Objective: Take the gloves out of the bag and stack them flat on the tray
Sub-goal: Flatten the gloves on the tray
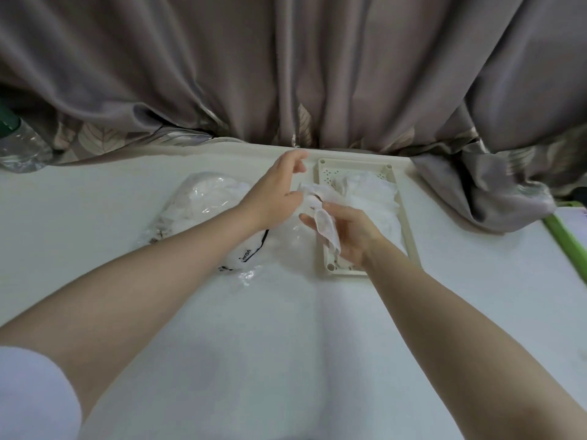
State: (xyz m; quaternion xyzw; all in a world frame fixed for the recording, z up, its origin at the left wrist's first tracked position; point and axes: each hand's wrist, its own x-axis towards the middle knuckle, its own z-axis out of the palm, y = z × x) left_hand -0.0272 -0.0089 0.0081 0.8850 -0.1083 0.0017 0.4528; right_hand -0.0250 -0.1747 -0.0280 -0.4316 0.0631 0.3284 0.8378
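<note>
Your right hand [346,235], centre-right of frame, holds a thin white glove [324,217] draped across its palm and fingers, thumb pinching the top, just over the left edge of the tray [403,214]. Your left hand [279,192], centre frame, has loosely spread fingers with the thumb tip at the glove's upper end; can't tell whether it really pinches the glove or only touches it. The tray is cream, perforated, with corner posts, sitting upper-centre right against the curtain [286,74]. A rumpled pile of white gloves [371,198] already lies in it. The clear plastic bag [203,211] lies on the white table [286,328] left of centre, partly under your left forearm, more white gloves inside. Black print on the bag near your left wrist, upside down, reads something like "yoju"; not legible for sure. Plastic bottle [22,147] at far left edge, green-edged board [568,239] at right edge.
</note>
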